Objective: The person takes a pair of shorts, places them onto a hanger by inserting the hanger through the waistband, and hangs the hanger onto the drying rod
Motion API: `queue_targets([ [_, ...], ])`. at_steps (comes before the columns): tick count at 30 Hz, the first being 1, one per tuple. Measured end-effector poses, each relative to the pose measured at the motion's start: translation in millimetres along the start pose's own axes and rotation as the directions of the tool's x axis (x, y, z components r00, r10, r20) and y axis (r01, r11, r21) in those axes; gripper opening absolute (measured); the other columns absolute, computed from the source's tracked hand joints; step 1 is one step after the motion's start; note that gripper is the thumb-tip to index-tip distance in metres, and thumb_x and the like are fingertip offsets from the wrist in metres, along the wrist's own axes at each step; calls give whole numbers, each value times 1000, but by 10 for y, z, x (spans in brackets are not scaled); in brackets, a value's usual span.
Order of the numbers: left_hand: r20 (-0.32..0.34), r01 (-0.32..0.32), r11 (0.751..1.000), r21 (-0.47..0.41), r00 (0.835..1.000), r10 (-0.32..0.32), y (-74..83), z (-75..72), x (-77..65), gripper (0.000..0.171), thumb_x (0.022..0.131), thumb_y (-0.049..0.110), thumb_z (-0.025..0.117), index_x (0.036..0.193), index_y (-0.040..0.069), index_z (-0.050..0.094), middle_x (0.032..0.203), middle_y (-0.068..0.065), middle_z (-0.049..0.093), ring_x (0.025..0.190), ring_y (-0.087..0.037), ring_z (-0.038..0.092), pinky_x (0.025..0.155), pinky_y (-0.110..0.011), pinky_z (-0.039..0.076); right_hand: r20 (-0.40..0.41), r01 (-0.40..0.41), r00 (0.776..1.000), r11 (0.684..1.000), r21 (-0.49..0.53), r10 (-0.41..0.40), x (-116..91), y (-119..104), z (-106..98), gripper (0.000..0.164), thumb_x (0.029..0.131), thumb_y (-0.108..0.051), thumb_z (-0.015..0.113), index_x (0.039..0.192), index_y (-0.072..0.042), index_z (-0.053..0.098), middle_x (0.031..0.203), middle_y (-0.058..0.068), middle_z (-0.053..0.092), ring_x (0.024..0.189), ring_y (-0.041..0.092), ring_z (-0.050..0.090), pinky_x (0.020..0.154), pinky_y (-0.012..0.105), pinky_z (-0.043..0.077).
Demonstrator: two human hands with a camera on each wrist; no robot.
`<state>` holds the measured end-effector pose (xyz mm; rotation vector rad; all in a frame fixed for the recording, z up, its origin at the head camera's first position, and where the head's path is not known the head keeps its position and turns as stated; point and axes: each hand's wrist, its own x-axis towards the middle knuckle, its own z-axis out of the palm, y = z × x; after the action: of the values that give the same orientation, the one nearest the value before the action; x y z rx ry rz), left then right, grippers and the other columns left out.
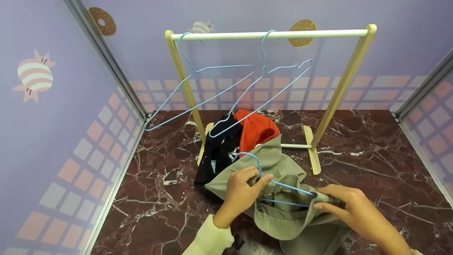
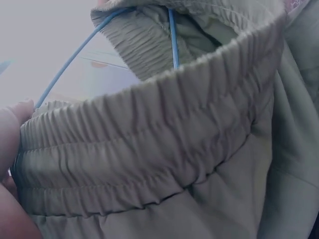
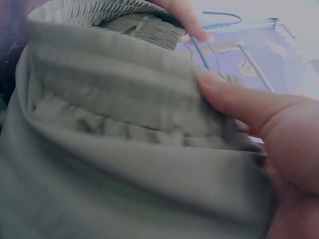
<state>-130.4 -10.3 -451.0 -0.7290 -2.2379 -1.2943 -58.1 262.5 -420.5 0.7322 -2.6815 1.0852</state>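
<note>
Olive-green pants with a gathered elastic waistband are held up in front of me, the waist opening facing upward. A blue wire hanger runs through that opening, its hook standing up beside my left hand. My left hand pinches the left side of the waistband close to the base of the hook. At the other side, my right hand grips the waistband near the hanger's right end. In the right wrist view, the right thumb presses on the outside of the band.
A wooden rack with a white rail stands behind, two bare blue hangers hanging from it. Under it, black clothing and a red garment lie on the dark marbled surface. Patterned walls enclose the space.
</note>
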Motion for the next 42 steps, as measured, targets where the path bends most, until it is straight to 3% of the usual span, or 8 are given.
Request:
queue_targets([
  [4,-2,4,1000,-5,1000,-4,2,4,-1,47,83,41,63,54,17,36,57,10,26,49,0,23,51,-11,20,-71,35,997,999,9,-35,-30,32,15,27,77,-10,70,99,-24,66,88,-13,65,67,-2,56,59,10,40],
  [7,-12,-10,1000,-6,1000,10,7,8,0,46,83,40,63,54,17,36,57,10,26,49,0,23,51,-10,21,-117,25,993,999,-43,-30,-53,28,32,29,74,-9,73,96,-26,66,86,-15,63,64,-3,51,56,9,36],
  [14,-33,-8,1000,-13,999,8,13,17,18,45,84,38,63,54,17,37,56,8,29,50,0,24,51,-11,20,-138,-52,990,955,-293,12,-31,-63,76,23,75,-23,74,91,-33,60,82,-25,54,61,-7,44,55,17,38],
  [19,-6,4,998,-68,1000,-4,7,-10,-1,41,83,38,64,56,17,42,57,9,32,52,0,27,52,-12,24,-152,42,984,959,-279,-88,-28,-36,79,25,73,-15,76,85,-30,59,79,-23,52,60,-6,40,56,14,34],
  [25,45,44,996,-84,998,-40,5,-90,-12,26,82,41,65,64,24,58,62,13,50,55,2,41,54,-13,36,-279,180,926,947,-264,-254,-18,67,62,28,64,-5,77,80,-24,64,75,-18,55,60,-7,40,56,9,33],
  [32,-17,28,997,-66,999,-29,-27,-245,24,20,82,35,67,68,22,63,66,9,58,61,-1,51,59,-16,42,-430,165,871,966,-200,-238,-62,73,-38,23,62,-1,78,73,-16,64,68,-11,54,58,-8,38,51,9,32],
  [36,-34,-26,998,-48,999,25,-33,-308,47,19,82,31,67,67,21,61,64,9,55,59,-2,49,58,-15,40,-471,174,849,968,-182,-241,-59,54,-78,22,63,0,78,74,-14,65,68,-8,56,60,-8,38,53,9,31],
  [42,-51,-114,990,87,992,119,-47,-348,61,23,83,32,66,65,20,57,63,11,51,58,1,46,58,-13,38,-513,215,815,962,-166,-270,-25,11,-114,17,64,-1,77,74,-9,67,68,-4,58,65,-3,41,55,12,32],
])
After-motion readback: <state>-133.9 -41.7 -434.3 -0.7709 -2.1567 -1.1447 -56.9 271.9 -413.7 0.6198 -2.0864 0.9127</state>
